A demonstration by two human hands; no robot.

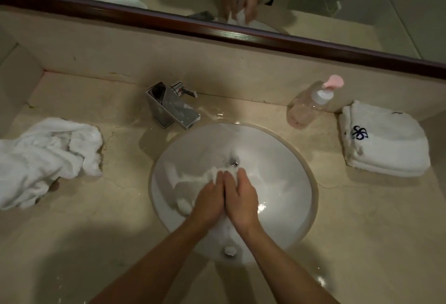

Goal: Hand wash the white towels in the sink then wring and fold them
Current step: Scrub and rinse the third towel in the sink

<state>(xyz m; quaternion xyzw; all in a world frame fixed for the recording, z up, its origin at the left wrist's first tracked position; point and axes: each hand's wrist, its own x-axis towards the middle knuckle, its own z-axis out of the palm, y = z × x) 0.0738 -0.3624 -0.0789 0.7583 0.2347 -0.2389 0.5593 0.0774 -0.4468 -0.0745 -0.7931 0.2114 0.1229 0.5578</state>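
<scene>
A wet white towel lies bunched in the round white sink. My left hand and my right hand are side by side over the basin, both gripping the towel, which bulges out above my fingertips and to the left. A crumpled white towel lies on the counter at the left. On the right of the counter sits a folded white towel with a dark blue emblem.
A chrome faucet stands behind the sink. A clear soap pump bottle with a pink top stands right of it. The beige counter runs back to a mirror with a dark wooden frame.
</scene>
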